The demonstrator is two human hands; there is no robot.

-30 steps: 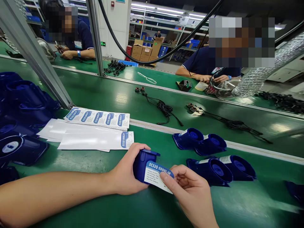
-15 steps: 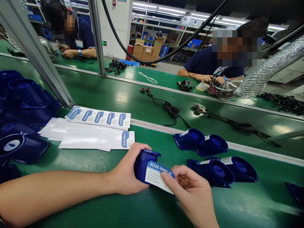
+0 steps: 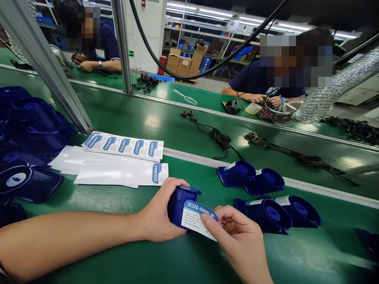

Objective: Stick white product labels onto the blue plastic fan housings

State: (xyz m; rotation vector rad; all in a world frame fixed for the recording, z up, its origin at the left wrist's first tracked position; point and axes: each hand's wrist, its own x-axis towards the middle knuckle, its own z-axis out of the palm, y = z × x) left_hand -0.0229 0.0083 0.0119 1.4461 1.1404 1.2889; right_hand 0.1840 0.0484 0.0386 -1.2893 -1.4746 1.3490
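Flanking hands, label sheets (image 3: 118,161), blue housings (image 3: 263,197), cables (image 3: 220,139)

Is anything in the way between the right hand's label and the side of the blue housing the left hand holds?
Nothing visible. The left hand grips the blue housing, and the right hand already holds the label against its near side; the left hand's fingers wrap the far side, off the label.

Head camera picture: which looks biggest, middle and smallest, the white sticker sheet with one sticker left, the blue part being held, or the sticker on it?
1. White sticker sheet
2. Blue part, though it is nearer the camera
3. Sticker
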